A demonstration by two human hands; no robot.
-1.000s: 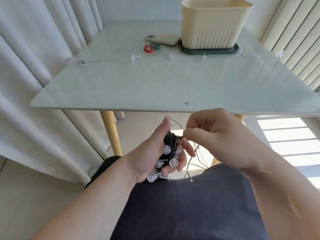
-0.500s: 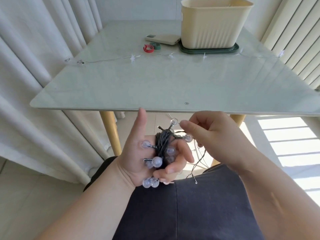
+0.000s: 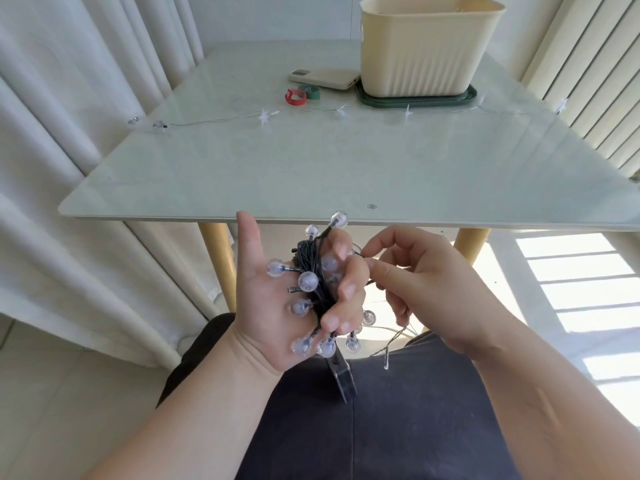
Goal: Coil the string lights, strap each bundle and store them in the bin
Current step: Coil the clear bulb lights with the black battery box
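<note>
Person: left hand [image 3: 277, 306] and right hand [image 3: 426, 282], forearms bare, on the near side of the table [image 3: 311, 174] edge; lap below that edge covered by a dark slate-grey garment [image 3: 398, 427] of plain matte cloth, one straight seam down its middle.

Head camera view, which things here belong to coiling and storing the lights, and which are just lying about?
Job: globe light bundle in the left hand; its loose wire, pinched by the right hand; star string lights on the table; red strap; green strap; cream bin.
Lying about: flat cream device; dark green tray under the bin.
</note>
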